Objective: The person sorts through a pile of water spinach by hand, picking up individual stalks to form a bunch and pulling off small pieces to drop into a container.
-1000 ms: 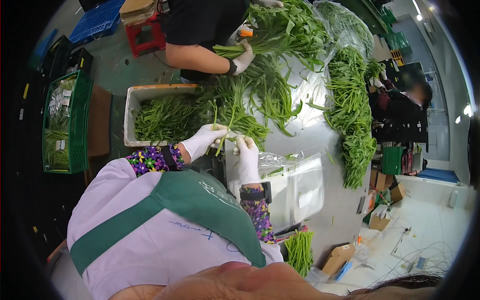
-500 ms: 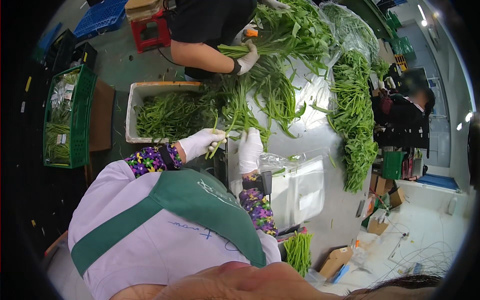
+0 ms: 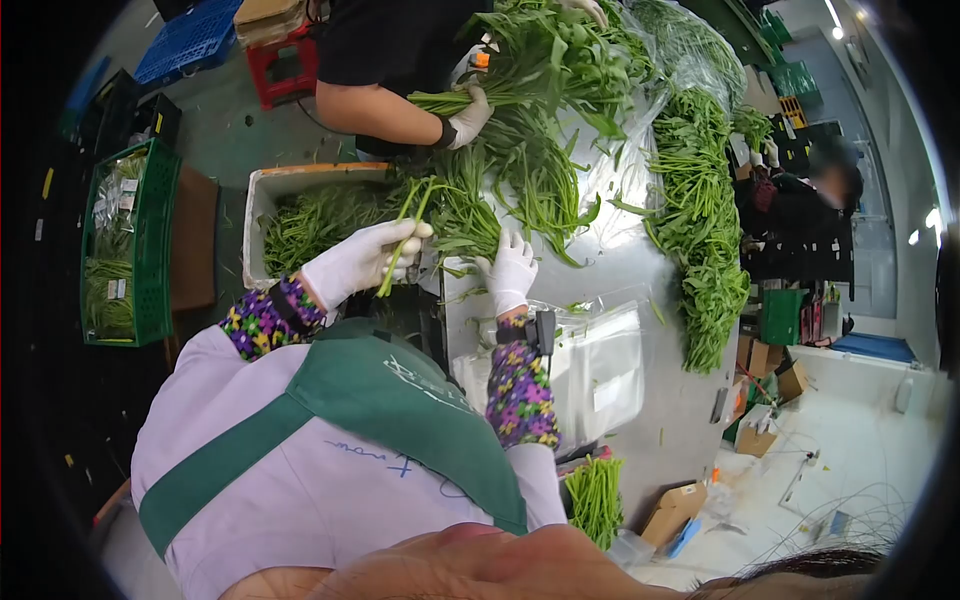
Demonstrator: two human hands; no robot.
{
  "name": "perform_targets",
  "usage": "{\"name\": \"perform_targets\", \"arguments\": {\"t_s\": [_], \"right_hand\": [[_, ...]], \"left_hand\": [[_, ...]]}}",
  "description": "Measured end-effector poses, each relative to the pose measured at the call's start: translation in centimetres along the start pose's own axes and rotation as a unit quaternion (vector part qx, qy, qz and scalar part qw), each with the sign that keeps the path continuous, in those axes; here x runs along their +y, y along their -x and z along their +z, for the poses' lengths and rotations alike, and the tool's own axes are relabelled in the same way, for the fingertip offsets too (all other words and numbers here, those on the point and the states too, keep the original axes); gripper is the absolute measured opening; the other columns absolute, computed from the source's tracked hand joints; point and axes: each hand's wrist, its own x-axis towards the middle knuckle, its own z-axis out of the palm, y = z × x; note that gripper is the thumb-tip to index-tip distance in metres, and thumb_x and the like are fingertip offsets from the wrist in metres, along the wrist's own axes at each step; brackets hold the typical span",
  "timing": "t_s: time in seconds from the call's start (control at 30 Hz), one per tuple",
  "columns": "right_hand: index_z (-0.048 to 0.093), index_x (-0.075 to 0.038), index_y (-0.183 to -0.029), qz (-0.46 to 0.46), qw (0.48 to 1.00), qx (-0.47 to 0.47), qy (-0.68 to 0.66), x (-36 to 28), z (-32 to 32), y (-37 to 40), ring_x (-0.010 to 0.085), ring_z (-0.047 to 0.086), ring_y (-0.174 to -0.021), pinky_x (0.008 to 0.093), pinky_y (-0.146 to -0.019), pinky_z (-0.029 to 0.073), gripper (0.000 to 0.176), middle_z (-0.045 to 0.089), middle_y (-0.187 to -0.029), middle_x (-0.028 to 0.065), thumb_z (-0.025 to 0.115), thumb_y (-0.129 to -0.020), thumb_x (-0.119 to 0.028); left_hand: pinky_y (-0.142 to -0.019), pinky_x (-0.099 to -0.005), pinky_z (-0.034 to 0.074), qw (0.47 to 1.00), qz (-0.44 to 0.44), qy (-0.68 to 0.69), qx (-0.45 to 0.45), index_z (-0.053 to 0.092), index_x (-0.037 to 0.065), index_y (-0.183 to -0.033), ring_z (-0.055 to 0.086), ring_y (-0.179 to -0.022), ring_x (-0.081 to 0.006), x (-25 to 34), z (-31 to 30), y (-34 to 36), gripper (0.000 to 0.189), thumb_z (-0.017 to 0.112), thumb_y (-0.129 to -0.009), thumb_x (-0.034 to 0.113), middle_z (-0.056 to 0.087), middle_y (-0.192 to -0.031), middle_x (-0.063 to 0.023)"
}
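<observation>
The left hand (image 3: 365, 262) is closed around a few green stems (image 3: 424, 204), which it holds upon the near side of the foam box (image 3: 254, 225). The right hand (image 3: 512, 272), with fingers spread wide, is at the table (image 3: 660, 410), between leafy greens (image 3: 462, 218) and clear plastic bags (image 3: 615, 375).

Co-worker's head, top centre (image 3: 395, 50), is cut off by the frame's upper edge.
The far person at right (image 3: 810, 195) is blurred; writing on labels in the green crate, far left (image 3: 127, 245), is too small to read; dark vignetting hides the frame's corners.
</observation>
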Motion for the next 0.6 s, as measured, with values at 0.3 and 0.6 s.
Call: {"name": "perform_targets", "arguments": {"t_s": [0.3,0.6], "right_hand": [[0.055,-0.011,-0.108,0.164,0.963,-0.195,-0.085,2.9,1.9,2.6,0.0299,0.055,-0.094,0.0413,-0.077,0.045,0.038,0.057,-0.1,0.0088,0.066,-0.077,-0.028],[0.063,-0.008,-0.082,0.234,0.96,-0.021,-0.149,6.7,1.3,3.2,0.0328,0.059,-0.078,0.0427,-0.068,0.046,0.021,0.062,-0.084,0.0133,0.056,-0.083,-0.027]], "left_hand": [[-0.062,-0.0218,0.042,0.93,0.229,-0.224,0.179,0.052,0.008,-0.1,0.058,-0.077,-0.011,2.5,-3.6,4.9,0.02,0.046,-0.095,0.027,0.058,-0.075,-0.0005],[-0.048,-0.0236,0.036,0.975,0.081,0.056,0.201,0.053,0.011,-0.104,0.045,-0.055,-0.0083,-2.8,-5.9,-0.7,0.016,0.055,-0.09,0.018,0.054,-0.071,0.0017]]}}
